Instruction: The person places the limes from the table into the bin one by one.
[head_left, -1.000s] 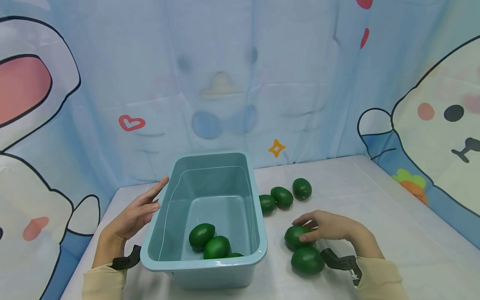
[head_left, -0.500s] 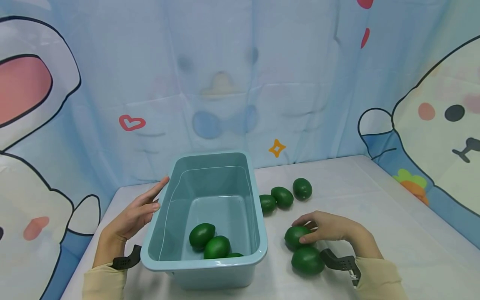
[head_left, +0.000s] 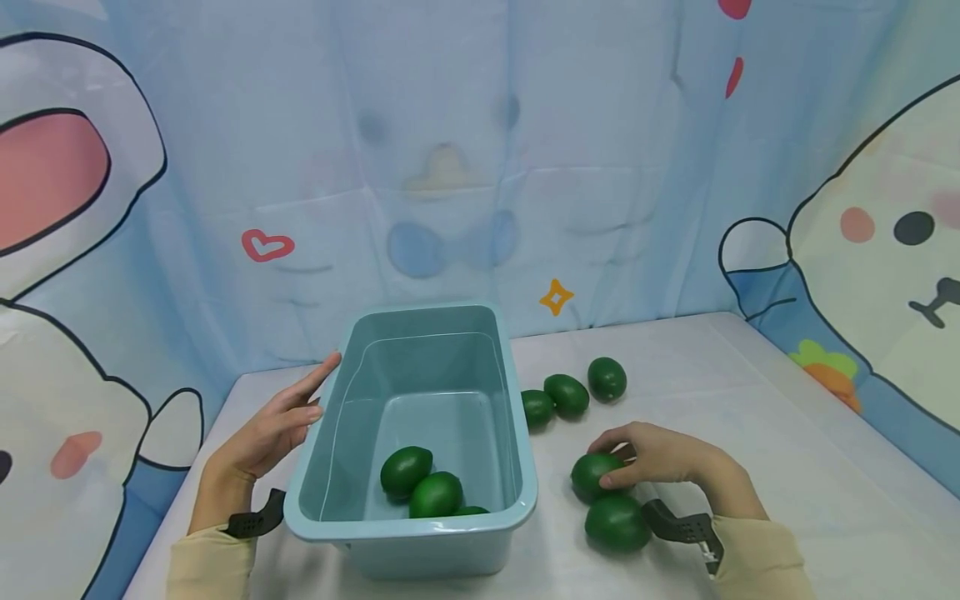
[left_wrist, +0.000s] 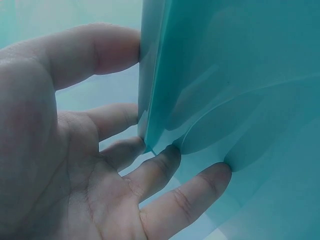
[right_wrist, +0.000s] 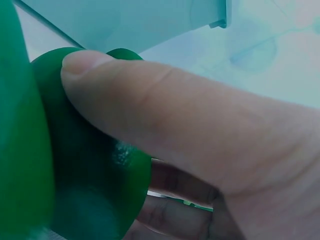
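My right hand (head_left: 656, 454) grips a glossy dark green, lime-like fruit (head_left: 588, 477) on the white table, thumb on its near side and fingers behind it. A second such fruit (head_left: 617, 523) sits just in front; in the right wrist view its green side (right_wrist: 20, 140) fills the left edge, beside the held fruit (right_wrist: 95, 185). A light blue plastic bin (head_left: 420, 533) stands to the left, with several green fruits (head_left: 407, 472) in its near end. My left hand (head_left: 266, 433) is at the bin's left side, its extended fingertips (left_wrist: 217, 172) touching the outer wall.
Behind the right hand, 3 more green fruits (head_left: 566, 396) lie in a row by the bin's right side, the nearest partly hidden by its rim. A cartoon-printed blue curtain (head_left: 450, 167) hangs along the table's back edge (head_left: 652, 327).
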